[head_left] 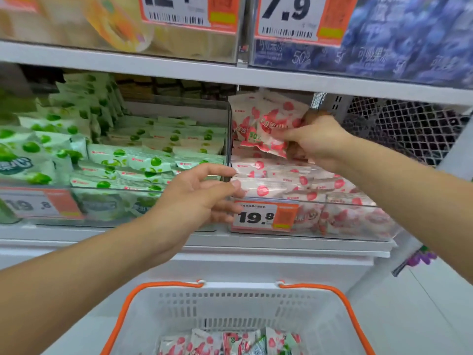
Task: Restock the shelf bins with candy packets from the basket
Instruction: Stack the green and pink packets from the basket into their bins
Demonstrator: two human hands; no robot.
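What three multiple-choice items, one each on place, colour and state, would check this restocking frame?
1. Where is the right hand?
A. inside the basket
B. over the strawberry bin
C. on the top shelf

2. What colour are the basket handles?
A. orange
B. blue
C. black

3. What is the left hand doing?
A. gripping a packet
B. open, holding nothing
C. lifting the basket

Answers:
1 B, it holds pink packets above the strawberry bin.
2 A, both handle loops show orange.
3 B, its fingers are spread near the bin divider and hold nothing.
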